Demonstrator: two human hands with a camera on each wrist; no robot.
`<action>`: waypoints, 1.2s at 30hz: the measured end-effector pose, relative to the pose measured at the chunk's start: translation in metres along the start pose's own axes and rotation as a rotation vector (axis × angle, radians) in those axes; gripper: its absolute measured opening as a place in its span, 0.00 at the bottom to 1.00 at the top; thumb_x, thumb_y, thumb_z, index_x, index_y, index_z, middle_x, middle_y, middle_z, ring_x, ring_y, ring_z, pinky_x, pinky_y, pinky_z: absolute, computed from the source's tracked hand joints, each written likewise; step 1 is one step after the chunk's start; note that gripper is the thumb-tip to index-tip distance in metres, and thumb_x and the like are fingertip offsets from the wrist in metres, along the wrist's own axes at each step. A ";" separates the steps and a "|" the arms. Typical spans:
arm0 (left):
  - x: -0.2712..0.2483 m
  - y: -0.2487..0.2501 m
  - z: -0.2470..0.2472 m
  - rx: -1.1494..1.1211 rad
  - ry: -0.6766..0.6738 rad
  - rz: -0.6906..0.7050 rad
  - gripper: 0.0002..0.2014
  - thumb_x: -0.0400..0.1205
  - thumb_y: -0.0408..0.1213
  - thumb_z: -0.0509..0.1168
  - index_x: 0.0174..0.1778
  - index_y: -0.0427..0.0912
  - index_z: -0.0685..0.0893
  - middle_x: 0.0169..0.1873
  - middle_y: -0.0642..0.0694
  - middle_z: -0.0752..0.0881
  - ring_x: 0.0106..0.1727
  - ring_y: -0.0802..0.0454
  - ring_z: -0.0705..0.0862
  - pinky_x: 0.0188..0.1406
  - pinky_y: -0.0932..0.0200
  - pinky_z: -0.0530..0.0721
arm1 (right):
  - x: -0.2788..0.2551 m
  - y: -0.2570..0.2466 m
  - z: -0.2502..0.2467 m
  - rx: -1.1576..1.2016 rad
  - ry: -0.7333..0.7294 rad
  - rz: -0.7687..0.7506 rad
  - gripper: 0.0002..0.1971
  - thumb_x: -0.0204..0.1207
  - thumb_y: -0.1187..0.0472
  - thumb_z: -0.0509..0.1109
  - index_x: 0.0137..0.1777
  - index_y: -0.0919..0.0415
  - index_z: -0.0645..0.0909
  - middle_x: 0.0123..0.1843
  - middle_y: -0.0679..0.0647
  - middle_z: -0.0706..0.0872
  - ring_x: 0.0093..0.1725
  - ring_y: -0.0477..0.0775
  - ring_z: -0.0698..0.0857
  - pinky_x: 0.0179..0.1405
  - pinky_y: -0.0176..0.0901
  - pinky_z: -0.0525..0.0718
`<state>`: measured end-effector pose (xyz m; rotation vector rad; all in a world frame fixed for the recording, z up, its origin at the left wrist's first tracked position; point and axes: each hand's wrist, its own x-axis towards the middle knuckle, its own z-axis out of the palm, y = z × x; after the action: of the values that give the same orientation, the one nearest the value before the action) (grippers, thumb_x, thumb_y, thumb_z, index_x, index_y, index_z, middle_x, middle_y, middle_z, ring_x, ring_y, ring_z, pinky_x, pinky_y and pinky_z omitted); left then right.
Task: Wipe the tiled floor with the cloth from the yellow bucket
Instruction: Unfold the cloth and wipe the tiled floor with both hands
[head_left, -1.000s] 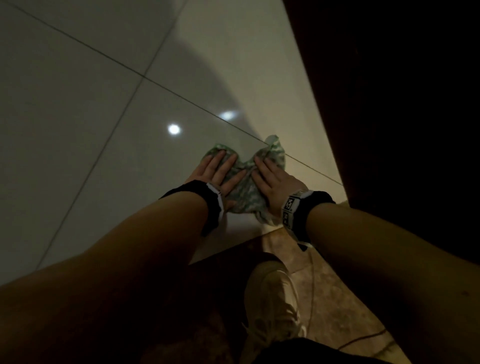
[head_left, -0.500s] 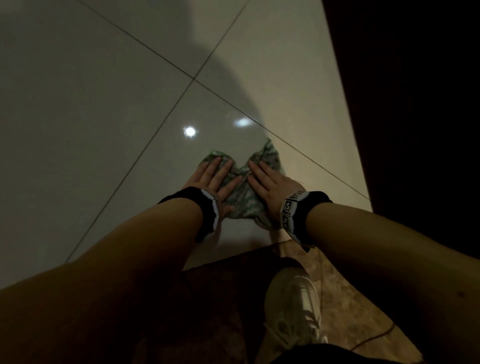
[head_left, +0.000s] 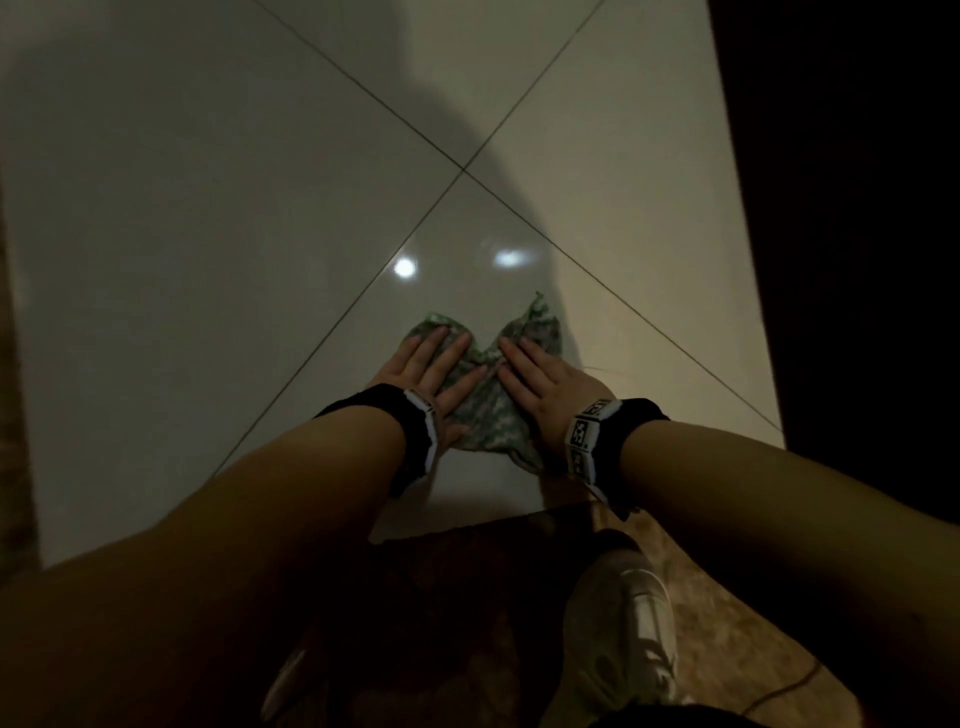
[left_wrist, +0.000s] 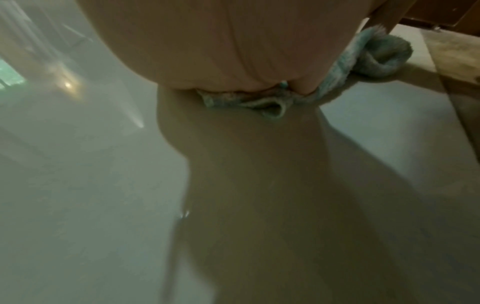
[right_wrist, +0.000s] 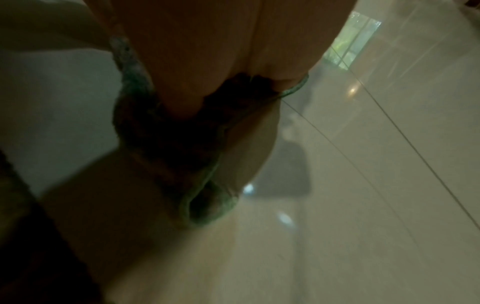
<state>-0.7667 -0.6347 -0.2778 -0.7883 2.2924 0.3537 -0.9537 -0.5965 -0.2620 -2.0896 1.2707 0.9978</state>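
Observation:
A green patterned cloth (head_left: 485, 410) lies bunched on the glossy pale tiled floor (head_left: 208, 260). My left hand (head_left: 431, 364) presses flat on its left part, fingers straight. My right hand (head_left: 540, 374) presses flat on its right part, fingers straight too. The two hands sit side by side, fingertips angled toward each other. In the left wrist view the cloth (left_wrist: 376, 55) shows squeezed under my palm (left_wrist: 233, 41), with a fold sticking out to the right. In the right wrist view the cloth (right_wrist: 135, 82) is dark under the palm (right_wrist: 207, 41). The yellow bucket is not in view.
A dark wall or door (head_left: 857, 208) runs along the right side. A brown stone strip (head_left: 727, 623) borders the tiles near me, with my shoe (head_left: 623, 623) on it. A thin cable (head_left: 779, 691) lies there. Grout lines cross ahead (head_left: 464, 169).
Both hands have slid the cloth forward and left across the tile, away from the dark wall. The hands stay flat on it.

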 end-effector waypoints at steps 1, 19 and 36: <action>-0.003 -0.004 0.002 0.000 -0.002 0.001 0.37 0.85 0.62 0.46 0.85 0.55 0.36 0.85 0.42 0.32 0.86 0.38 0.33 0.85 0.44 0.35 | 0.001 -0.004 -0.002 0.004 -0.001 -0.003 0.42 0.82 0.48 0.56 0.83 0.62 0.32 0.84 0.62 0.29 0.85 0.63 0.35 0.84 0.51 0.43; -0.106 -0.075 0.090 -0.200 -0.163 -0.326 0.38 0.84 0.64 0.42 0.84 0.53 0.32 0.75 0.47 0.20 0.85 0.38 0.30 0.84 0.43 0.32 | 0.068 -0.131 -0.072 -0.102 0.093 -0.292 0.35 0.84 0.53 0.50 0.83 0.63 0.35 0.85 0.62 0.31 0.85 0.63 0.35 0.84 0.52 0.42; -0.123 -0.117 0.109 -0.368 -0.203 -0.458 0.41 0.83 0.65 0.46 0.85 0.50 0.34 0.84 0.39 0.30 0.84 0.35 0.31 0.84 0.41 0.36 | 0.104 -0.163 -0.120 -0.220 0.091 -0.348 0.43 0.80 0.48 0.59 0.83 0.61 0.34 0.85 0.58 0.30 0.85 0.59 0.35 0.84 0.47 0.45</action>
<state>-0.5651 -0.6230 -0.2782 -1.3597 1.8114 0.6172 -0.7370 -0.6664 -0.2652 -2.4410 0.8242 0.9259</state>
